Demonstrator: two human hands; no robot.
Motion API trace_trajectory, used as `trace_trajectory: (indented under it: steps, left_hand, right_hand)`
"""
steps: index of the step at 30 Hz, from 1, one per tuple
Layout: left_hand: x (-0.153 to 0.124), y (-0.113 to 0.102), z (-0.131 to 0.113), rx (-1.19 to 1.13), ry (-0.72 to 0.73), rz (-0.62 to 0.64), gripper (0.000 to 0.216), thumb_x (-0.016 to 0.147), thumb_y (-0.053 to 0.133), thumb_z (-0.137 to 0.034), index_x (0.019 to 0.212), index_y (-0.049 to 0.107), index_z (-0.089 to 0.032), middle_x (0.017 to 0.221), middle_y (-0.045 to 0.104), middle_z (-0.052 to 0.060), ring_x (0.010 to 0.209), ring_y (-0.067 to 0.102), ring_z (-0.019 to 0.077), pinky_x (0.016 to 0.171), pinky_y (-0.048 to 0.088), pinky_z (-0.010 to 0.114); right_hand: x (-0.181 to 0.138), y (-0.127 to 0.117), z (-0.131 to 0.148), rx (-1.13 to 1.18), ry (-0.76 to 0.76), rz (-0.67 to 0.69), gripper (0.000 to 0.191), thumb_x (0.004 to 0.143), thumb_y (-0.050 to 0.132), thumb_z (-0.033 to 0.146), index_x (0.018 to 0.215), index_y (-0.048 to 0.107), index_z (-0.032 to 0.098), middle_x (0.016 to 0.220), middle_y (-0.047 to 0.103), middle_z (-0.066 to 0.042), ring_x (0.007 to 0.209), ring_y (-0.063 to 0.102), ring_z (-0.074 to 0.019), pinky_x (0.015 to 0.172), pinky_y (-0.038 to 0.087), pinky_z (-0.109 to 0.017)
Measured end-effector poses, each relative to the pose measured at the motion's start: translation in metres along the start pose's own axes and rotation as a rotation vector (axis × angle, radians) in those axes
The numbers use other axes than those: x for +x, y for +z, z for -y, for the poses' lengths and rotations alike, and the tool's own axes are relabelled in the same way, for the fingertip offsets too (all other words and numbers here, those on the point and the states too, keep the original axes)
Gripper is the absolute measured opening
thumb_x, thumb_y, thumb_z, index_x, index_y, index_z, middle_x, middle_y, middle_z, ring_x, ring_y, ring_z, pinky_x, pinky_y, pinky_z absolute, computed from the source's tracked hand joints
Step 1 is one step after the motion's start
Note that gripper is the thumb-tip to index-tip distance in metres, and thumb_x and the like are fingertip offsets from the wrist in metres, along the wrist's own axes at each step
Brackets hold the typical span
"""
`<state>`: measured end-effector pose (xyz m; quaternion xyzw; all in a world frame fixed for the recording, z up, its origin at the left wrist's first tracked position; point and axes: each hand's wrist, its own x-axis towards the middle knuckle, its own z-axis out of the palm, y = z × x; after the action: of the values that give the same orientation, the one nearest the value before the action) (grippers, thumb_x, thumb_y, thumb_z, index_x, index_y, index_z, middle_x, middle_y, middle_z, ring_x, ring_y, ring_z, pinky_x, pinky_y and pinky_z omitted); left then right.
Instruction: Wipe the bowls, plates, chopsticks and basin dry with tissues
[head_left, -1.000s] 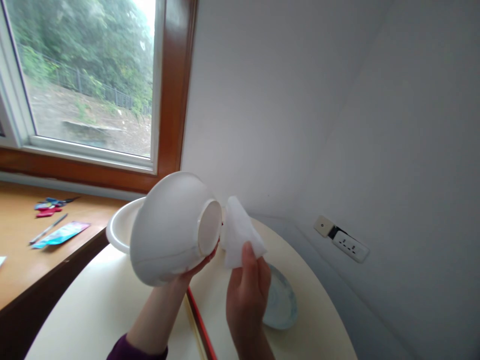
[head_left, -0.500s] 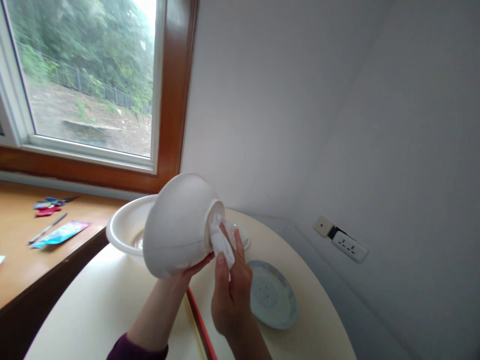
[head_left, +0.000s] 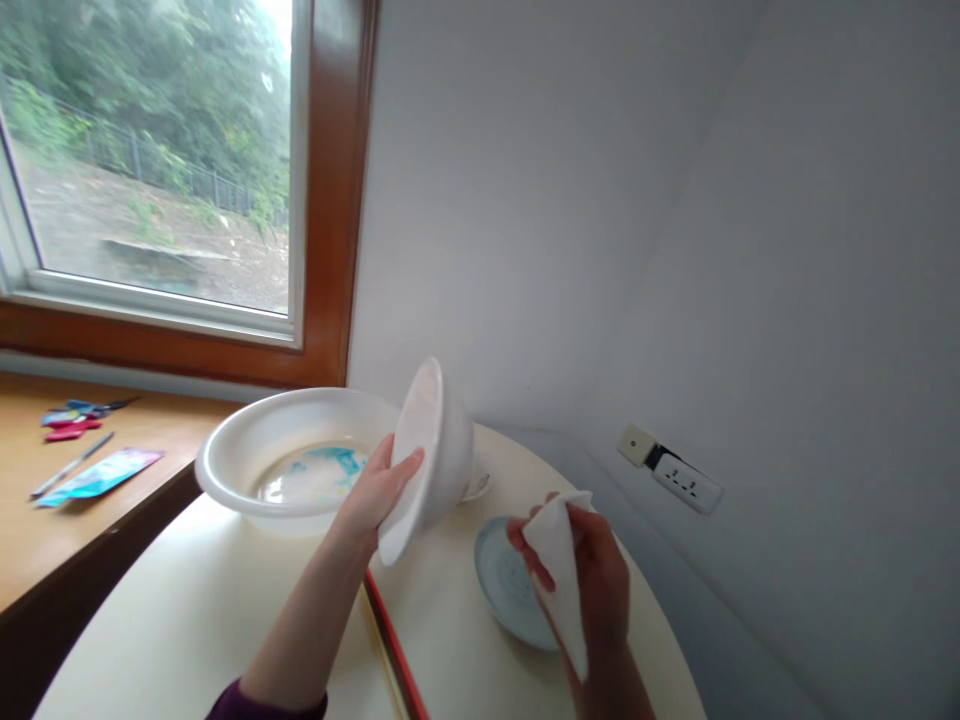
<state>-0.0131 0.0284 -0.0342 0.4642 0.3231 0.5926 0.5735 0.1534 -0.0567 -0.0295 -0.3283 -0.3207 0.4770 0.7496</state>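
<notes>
Clearly apart, the left hand [head_left: 373, 492] grips a tilted white bowl [head_left: 452, 455] by its rim and the right hand [head_left: 606, 580] holds a white wipe [head_left: 561, 565] near a plate [head_left: 496, 578].

On the desk [head_left: 176, 420] near the window [head_left: 150, 190], a slim pen [head_left: 73, 466] lies beside a colourful packet [head_left: 102, 477], and the wall [head_left: 510, 200] has a socket [head_left: 685, 479].

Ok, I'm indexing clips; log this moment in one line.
left hand: holds tilted white bowl | right hand: holds white tissue, apart from bowl | table: white basin, pale-blue plate
</notes>
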Motion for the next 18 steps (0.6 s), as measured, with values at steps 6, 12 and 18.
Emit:
trace_trajectory:
  steps: [6,12,18]
  left_hand:
    - [-0.004,0.019,0.011,0.082,-0.085,0.067,0.032,0.065,0.061,-0.034,0.090,0.050,-0.018,0.070,0.060,-0.001,0.058,0.057,0.0147,0.050,0.045,0.025]
    - [-0.007,0.035,0.043,0.196,-0.232,0.191,0.034,0.069,0.055,-0.024,0.102,0.050,-0.018,0.090,0.063,0.007,0.077,0.061,0.0203,0.059,0.048,0.028]
    - [-0.004,0.053,0.085,0.386,-0.408,0.229,0.034,0.068,0.049,-0.019,0.102,0.044,-0.019,0.098,0.059,0.009,0.077,0.059,0.0193,0.053,0.048,0.026]
  right_hand:
    - [0.045,-0.117,0.000,0.091,-0.039,-0.209,0.007,0.067,0.052,0.024,0.062,0.051,0.020,0.045,0.052,0.007,0.036,0.048,-0.0099,0.051,0.049,-0.028]
    - [0.069,-0.198,-0.031,0.253,0.023,-0.465,0.022,0.076,0.039,0.022,0.084,0.059,0.021,0.077,0.069,0.001,0.075,0.065,-0.0144,0.069,0.052,-0.031]
    - [0.083,-0.231,-0.058,0.325,-0.007,-0.335,0.024,0.077,0.038,0.023,0.087,0.060,0.021,0.085,0.070,-0.001,0.086,0.065,-0.0163,0.082,0.049,-0.037]
